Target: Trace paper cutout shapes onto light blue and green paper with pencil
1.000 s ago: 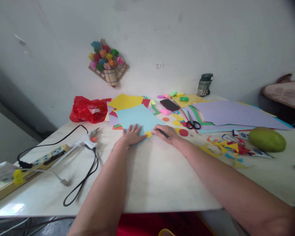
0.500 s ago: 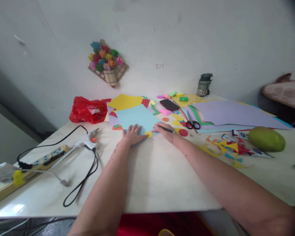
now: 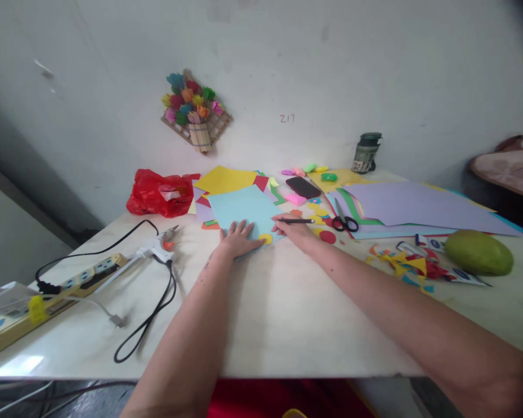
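Observation:
A light blue sheet [image 3: 242, 206] lies flat on the table, with a small yellow disc [image 3: 265, 238] on its lower edge. My left hand [image 3: 237, 239] rests spread on the sheet's lower part, its thumb by the disc. At the sheet's right edge, my right hand [image 3: 291, 228] grips a dark pen [image 3: 297, 220], whose tip end is at the fingers and whose other end points right. Beyond the sheet are yellow paper [image 3: 226, 179] and other coloured pieces.
On the right are scissors [image 3: 343, 217], a big lilac sheet [image 3: 409, 203], paper scraps [image 3: 407, 267] and a green fruit [image 3: 478, 252]. A phone [image 3: 303, 187] lies behind my right hand. At left are a glue gun [image 3: 159, 248], a power strip [image 3: 82, 280] and a red bag [image 3: 157, 194].
The pen in my right hand has turned from slanting down rightward to nearly level. My left hand stays on the sheet. The whole view has shifted slightly.

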Demonstrator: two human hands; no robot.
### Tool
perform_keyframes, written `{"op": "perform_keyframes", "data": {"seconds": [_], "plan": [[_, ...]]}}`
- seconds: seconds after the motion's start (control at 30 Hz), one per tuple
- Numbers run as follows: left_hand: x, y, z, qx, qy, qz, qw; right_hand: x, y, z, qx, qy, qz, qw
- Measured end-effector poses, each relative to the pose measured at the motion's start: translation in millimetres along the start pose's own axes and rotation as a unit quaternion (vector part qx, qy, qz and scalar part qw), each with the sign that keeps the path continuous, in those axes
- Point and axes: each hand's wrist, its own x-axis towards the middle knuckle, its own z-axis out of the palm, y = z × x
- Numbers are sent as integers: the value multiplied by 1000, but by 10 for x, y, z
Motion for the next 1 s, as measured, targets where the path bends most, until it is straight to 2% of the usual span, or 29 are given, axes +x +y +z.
{"op": "perform_keyframes", "data": {"seconds": [0.1,0.33,0.5,0.67,0.8,1.0], "plan": [[-1,2,-2,-1,1,-1,1000,109,2,76,-36,-18,-25,999],[6,-8,10,-2,3,5,1000,196,219,227,-74,19,-43,996],[30,-18,27,-5,5,0,1000,121,250,190,-163,30,-83,983],[19,-6,19,-3,3,1,1000,60,164,158,-254,27,-78,964],[15,-3,18,-4,0,0,1000,70,179,160,-248,18,-51,967],[21,-12,30,-8,5,5,1000,112,238,167,-217,13,-46,975]]}}
